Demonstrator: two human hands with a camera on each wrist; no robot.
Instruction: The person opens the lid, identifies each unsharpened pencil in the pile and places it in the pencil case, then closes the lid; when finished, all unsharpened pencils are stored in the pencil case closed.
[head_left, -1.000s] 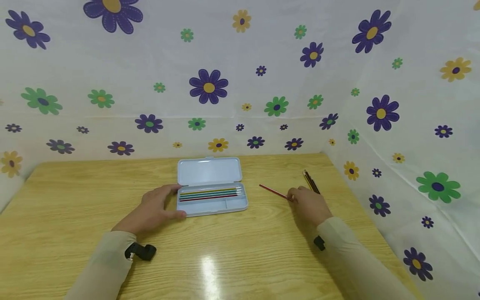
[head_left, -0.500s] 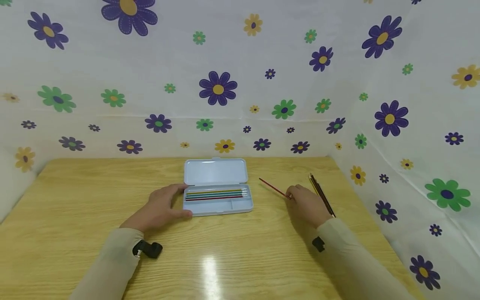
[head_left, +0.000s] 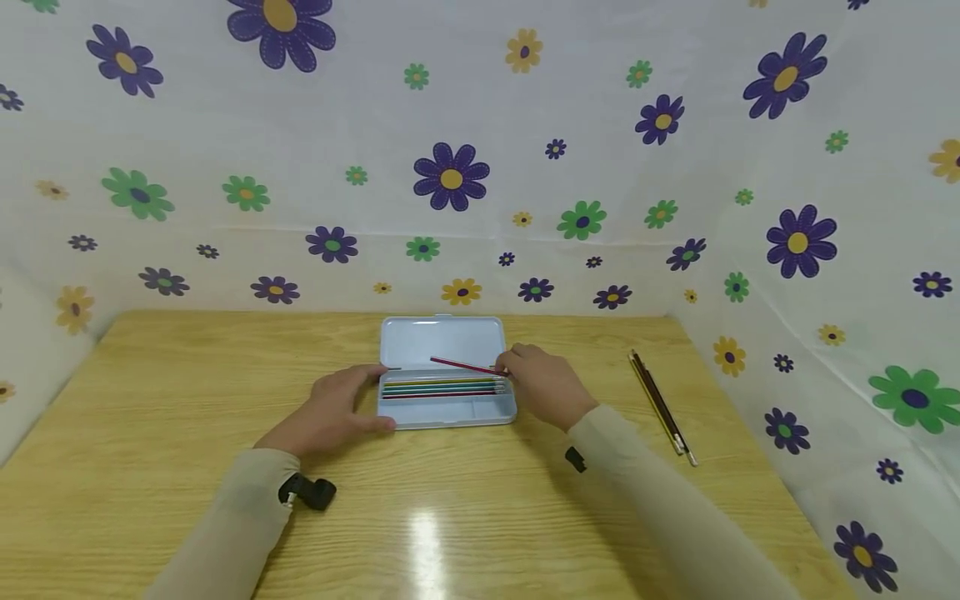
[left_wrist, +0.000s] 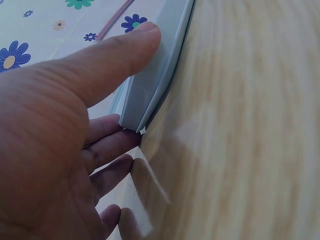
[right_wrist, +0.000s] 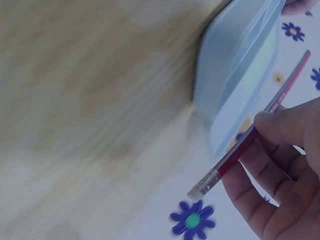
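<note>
A light blue pencil case (head_left: 423, 414) lies with its lid raised at the back. Several pencils (head_left: 442, 388), yellow, green and red, lie side by side in its rear compartment, eraser ends to the right. My left hand (head_left: 326, 417) holds the case's left end, thumb along the front edge and fingers at the side and rear corner. Over the case's right rear part, my right hand (head_left: 547, 385) pinches a red pencil (right_wrist: 240, 150) between thumb and fingers near its white eraser. The pencil's other end points left, in front of the lid.
Dark and yellow-striped pencils (head_left: 660, 404) lie together on the right side of the wooden table (head_left: 360, 517). A white cloth (head_left: 360, 125) printed with flowers hangs behind the table and along its right side.
My right hand has carried the red pencil left from the table to above the case, leaving the pencils at right in full view. The left hand stays at the case; the head view has shifted slightly.
</note>
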